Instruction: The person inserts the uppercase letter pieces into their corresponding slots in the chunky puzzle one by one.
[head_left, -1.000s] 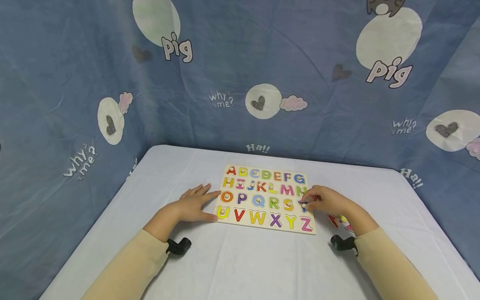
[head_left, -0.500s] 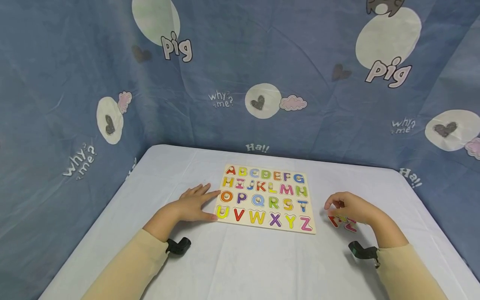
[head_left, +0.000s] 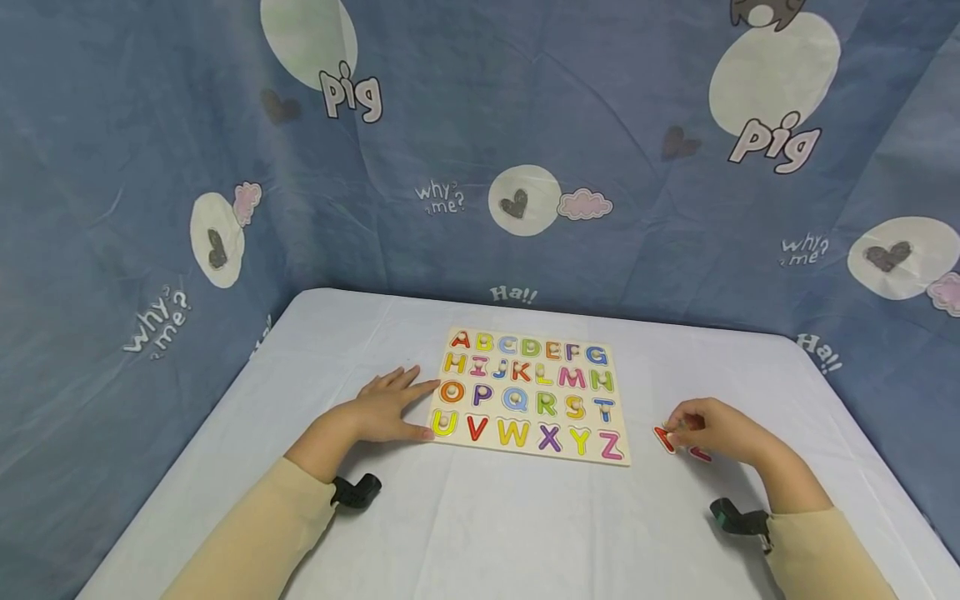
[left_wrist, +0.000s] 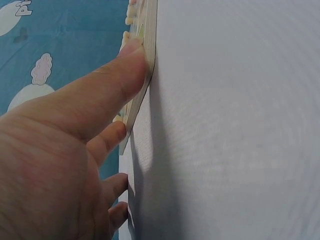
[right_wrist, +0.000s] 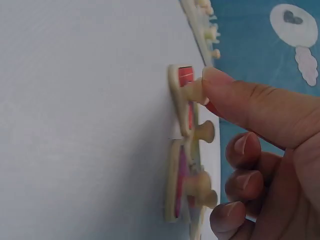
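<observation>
My left hand (head_left: 390, 408) rests at the left edge of the wooden alphabet puzzle board (head_left: 495, 446), fingers spread. Its thumb lies on the board's edge in the left wrist view, and the index fingertip touches the rim. To the right of the board, my right hand (head_left: 716, 429) pinches the knob of a red letter piece (head_left: 663, 439) between thumb and index finger; the index is mostly hidden behind the thumb in the right wrist view. Below it lies a pink letter piece (right_wrist: 181, 182) with a round knob, partly under the hand in the head view.
Other knobbed pieces (right_wrist: 204, 131) lie close behind the red one, partly hidden. Letters A to T and U on the board carry knobs in most places; the bottom-row Z (head_left: 611, 446) shows none. White cloth (head_left: 525, 533) covers the table, before a blue printed curtain (head_left: 420, 250).
My right hand has left the T on the board, moved right to the loose pieces, and now takes the red letter's knob. The left hand stays put.
</observation>
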